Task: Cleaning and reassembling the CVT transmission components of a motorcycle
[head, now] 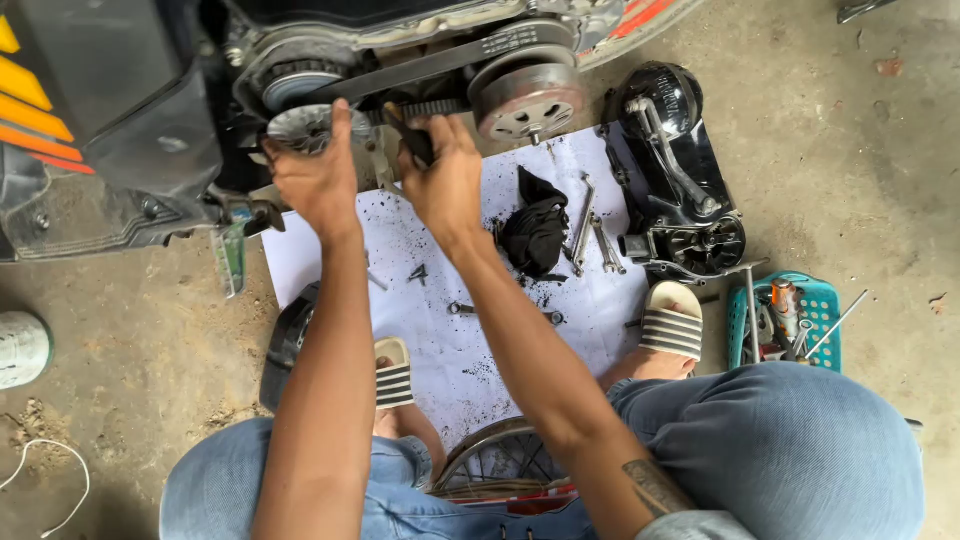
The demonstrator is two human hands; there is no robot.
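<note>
Head view: left hand [315, 175] spread on front pulley [305, 125], right hand [445, 175] pinching belt [440, 108]; fingers could get nipped if pulley turns.

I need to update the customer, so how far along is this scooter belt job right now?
Done: the transmission cover is off and lies on the floor, with wrenches on the white sheet. In hand: the left hand is on the front pulley, and the right hand grips the drive belt. Left: the cover is not yet refitted.
</note>
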